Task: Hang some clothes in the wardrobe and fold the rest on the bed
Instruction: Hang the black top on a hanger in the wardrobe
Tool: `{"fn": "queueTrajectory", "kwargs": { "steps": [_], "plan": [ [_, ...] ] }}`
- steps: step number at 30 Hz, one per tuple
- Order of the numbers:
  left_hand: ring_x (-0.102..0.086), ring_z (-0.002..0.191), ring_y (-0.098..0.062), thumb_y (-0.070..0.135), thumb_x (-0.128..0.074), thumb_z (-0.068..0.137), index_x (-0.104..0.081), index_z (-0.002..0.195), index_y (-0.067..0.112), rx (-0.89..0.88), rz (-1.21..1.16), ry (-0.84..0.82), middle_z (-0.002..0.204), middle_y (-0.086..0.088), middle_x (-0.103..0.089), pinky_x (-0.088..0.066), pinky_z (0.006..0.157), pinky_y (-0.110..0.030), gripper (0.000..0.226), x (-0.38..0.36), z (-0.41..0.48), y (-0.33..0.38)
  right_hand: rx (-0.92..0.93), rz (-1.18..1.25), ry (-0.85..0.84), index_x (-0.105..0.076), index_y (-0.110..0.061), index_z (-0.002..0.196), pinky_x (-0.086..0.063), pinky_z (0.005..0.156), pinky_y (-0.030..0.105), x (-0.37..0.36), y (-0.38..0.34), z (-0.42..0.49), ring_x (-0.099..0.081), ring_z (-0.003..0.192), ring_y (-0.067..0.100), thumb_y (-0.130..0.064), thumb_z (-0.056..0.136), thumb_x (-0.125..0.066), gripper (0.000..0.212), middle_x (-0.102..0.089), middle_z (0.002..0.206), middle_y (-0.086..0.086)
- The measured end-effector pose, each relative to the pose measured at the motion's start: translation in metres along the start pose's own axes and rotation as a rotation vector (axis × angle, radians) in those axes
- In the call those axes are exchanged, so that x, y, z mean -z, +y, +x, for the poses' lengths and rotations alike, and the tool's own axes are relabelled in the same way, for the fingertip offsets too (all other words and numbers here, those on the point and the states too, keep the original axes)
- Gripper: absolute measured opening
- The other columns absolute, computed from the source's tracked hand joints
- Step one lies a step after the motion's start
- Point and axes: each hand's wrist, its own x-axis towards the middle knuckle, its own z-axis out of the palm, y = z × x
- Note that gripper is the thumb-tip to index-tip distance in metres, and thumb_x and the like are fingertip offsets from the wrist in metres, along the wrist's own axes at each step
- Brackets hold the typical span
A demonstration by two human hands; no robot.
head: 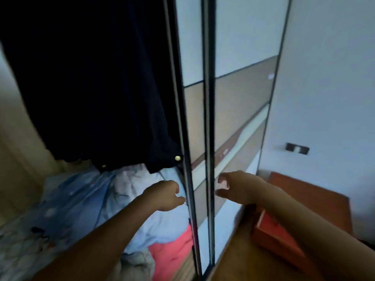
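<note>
A dark sliding door frame (189,138) runs from twelve o'clock down to six, splitting the view. Beside it, toward one o'clock, stands a second dark door edge (209,128), and behind both is a mirrored panel (243,88) showing pale and tan bands. From ten to twelve o'clock a dark navy garment (97,88) with small gold buttons (177,158) hangs inside the wardrobe, its hem close above a heap of bedding and clothes: a pale blue sheet (81,199) at eight o'clock and a coral-red cloth (172,252) at six, pressed against the foot of the frame. At four o'clock an orange-brown bedside cabinet (310,195) has its drawer (276,236) pulled out; what lies inside is too blurred to tell. A dark wall switch (297,148) sits at three o'clock.

The left hand (164,196) reaches to the frame, fingers curled loosely, tips just beside its edge. The right hand (233,186) is spread apart before the mirrored panel, clamped on nothing
</note>
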Motion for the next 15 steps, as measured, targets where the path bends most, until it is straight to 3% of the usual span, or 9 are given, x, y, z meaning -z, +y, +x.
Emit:
{"fn": "queueTrajectory", "kwargs": {
  "steps": [3,6,9,11,15],
  "plan": [
    [-0.063,0.106,-0.023,0.051,-0.057,0.092,-0.064,0.116,0.019,-0.159,0.064,-0.083,0.113,-0.003,-0.068,-0.053,0.093,-0.036,0.041,-0.034,0.022,0.089,-0.206,0.053,-0.015,-0.056,-0.029,0.129,-0.051,0.091,0.039,-0.034,0.086,-0.069,-0.062,0.113,0.027,-0.061,0.092,-0.053,0.049,-0.067,0.122,0.002],
    [-0.061,0.114,-0.023,0.053,-0.057,0.092,-0.059,0.129,0.022,-0.327,0.137,-0.171,0.125,-0.001,-0.064,-0.05,0.097,-0.036,0.049,-0.073,0.029,0.196,-0.423,0.152,-0.021,-0.058,-0.029,0.126,-0.048,0.082,0.036,-0.071,0.164,-0.163,-0.064,0.107,0.027,-0.058,0.092,-0.053,0.045,-0.067,0.122,0.002],
    [-0.063,0.1,-0.022,0.055,-0.056,0.09,-0.063,0.114,0.023,-0.534,0.201,-0.248,0.109,0.002,-0.067,-0.053,0.088,-0.036,0.041,-0.118,0.018,0.312,-0.666,0.296,-0.045,-0.056,-0.029,0.129,-0.048,0.077,0.035,-0.107,0.228,-0.274,-0.061,0.1,0.02,-0.06,0.092,-0.054,0.048,-0.064,0.121,-0.001],
    [-0.063,0.1,-0.022,0.057,-0.055,0.089,-0.061,0.115,0.027,-0.669,0.25,-0.281,0.111,0.004,-0.066,-0.053,0.087,-0.038,0.04,-0.151,-0.001,0.388,-0.82,0.362,-0.015,-0.054,-0.03,0.129,-0.046,0.072,0.032,-0.13,0.26,-0.351,-0.057,0.091,0.015,-0.062,0.09,-0.054,0.05,-0.063,0.117,-0.005],
    [-0.063,0.106,-0.019,0.057,-0.055,0.092,-0.055,0.135,0.027,-0.897,0.332,-0.355,0.125,0.003,-0.065,-0.054,0.089,-0.038,0.052,-0.22,-0.051,0.522,-1.097,0.398,0.032,-0.051,-0.03,0.133,-0.049,0.079,0.036,-0.171,0.298,-0.49,-0.063,0.108,0.026,-0.063,0.091,-0.052,0.053,-0.064,0.124,0.002]
  ]
}}
